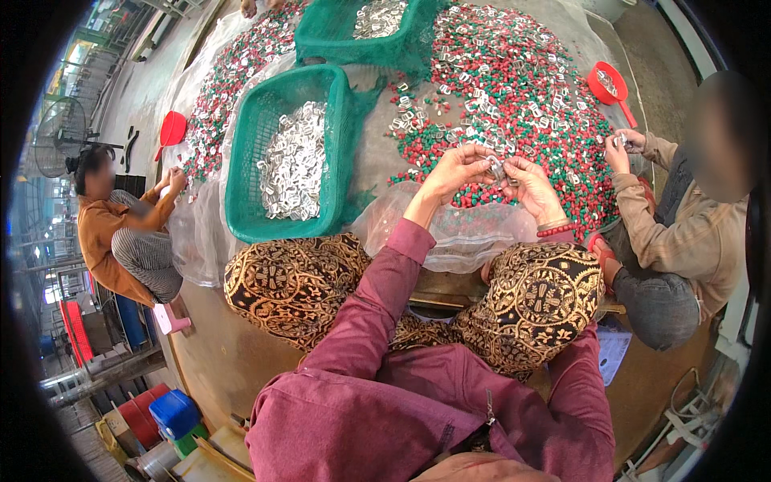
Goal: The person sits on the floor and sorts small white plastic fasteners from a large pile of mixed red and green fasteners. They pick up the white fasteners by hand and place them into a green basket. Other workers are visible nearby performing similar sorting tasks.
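Note:
Above the near edge of the pile, my left hand pinches a small silver buckle-like metal piece between thumb and fingers. My right hand, with a red bead bracelet at the wrist, is closed on similar metal bits right beside it; the two hands' fingertips nearly meet. Under and beyond them spreads a pile of small red and green pieces mixed with silver buckle-like pieces. Left of my hands, a green plastic basket lined with green netting holds many loose silver pieces.
Another green basket stands farther back. Clear plastic sheeting edges the pile near my knees. Red scoops lie at the left and right. One person sits at the left, another at the right, handling pieces too.

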Demonstrator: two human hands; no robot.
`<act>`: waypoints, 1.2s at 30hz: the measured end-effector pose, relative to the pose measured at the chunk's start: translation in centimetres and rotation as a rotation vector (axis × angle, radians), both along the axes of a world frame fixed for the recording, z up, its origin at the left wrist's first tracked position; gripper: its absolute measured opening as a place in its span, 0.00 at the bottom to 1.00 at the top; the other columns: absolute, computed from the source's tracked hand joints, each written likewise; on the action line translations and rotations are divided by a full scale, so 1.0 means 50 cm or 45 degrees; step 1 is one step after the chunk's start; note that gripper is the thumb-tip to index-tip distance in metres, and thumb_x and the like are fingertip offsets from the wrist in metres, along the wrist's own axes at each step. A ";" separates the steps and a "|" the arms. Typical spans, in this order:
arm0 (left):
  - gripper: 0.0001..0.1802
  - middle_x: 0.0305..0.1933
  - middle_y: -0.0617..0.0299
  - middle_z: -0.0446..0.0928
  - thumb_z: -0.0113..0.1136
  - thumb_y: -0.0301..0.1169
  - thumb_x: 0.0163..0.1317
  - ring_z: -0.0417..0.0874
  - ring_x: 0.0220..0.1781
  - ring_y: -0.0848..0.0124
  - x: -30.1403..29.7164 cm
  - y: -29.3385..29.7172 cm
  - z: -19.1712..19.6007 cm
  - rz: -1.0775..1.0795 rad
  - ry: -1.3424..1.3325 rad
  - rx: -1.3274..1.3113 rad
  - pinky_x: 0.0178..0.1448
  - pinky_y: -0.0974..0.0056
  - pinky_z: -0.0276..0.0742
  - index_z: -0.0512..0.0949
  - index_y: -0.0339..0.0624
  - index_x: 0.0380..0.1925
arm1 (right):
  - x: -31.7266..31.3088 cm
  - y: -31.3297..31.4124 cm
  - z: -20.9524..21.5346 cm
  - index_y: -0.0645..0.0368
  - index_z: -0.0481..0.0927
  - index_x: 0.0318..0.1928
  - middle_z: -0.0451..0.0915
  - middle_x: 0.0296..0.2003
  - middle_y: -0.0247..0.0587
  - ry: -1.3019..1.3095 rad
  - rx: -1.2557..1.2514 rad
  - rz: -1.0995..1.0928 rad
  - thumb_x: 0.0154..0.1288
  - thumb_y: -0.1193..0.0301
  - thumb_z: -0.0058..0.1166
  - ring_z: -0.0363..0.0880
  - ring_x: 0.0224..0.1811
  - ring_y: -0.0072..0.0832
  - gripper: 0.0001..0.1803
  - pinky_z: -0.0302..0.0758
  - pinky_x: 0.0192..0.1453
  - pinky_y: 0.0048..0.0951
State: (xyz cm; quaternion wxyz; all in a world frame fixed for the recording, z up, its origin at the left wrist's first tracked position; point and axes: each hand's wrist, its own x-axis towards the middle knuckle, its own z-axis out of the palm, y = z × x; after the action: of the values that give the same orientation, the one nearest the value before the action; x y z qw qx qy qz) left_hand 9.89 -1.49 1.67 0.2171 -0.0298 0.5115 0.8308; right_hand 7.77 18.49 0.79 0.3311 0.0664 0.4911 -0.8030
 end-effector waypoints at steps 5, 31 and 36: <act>0.12 0.38 0.59 0.79 0.57 0.27 0.61 0.81 0.38 0.72 -0.014 -0.016 -0.007 0.085 0.170 -0.126 0.42 0.68 0.81 0.74 0.34 0.43 | 0.007 -0.043 0.040 0.65 0.74 0.51 0.77 0.32 0.33 0.145 -0.001 -0.067 0.62 0.72 0.54 0.77 0.31 0.20 0.17 0.75 0.30 0.19; 0.09 0.32 0.57 0.76 0.60 0.26 0.54 0.79 0.33 0.63 -0.010 0.031 0.044 0.451 1.106 -1.024 0.36 0.62 0.76 0.78 0.40 0.36 | 0.020 -0.044 0.030 0.66 0.77 0.40 0.79 0.29 0.39 0.122 0.060 -0.370 0.66 0.69 0.50 0.78 0.24 0.25 0.12 0.76 0.23 0.24; 0.08 0.30 0.56 0.75 0.57 0.26 0.55 0.79 0.33 0.60 -0.023 0.027 0.045 0.143 1.154 -1.080 0.36 0.59 0.74 0.79 0.40 0.36 | 0.019 -0.024 -0.015 0.62 0.78 0.33 0.77 0.25 0.35 -0.102 -0.054 -0.429 0.64 0.68 0.51 0.74 0.21 0.22 0.09 0.71 0.21 0.21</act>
State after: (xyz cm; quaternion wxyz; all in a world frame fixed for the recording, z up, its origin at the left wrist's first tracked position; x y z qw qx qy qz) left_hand 8.75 -0.16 3.90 -0.0963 0.2154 0.8359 0.4956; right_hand 8.71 17.27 0.02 0.2123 0.1730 0.4424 -0.8540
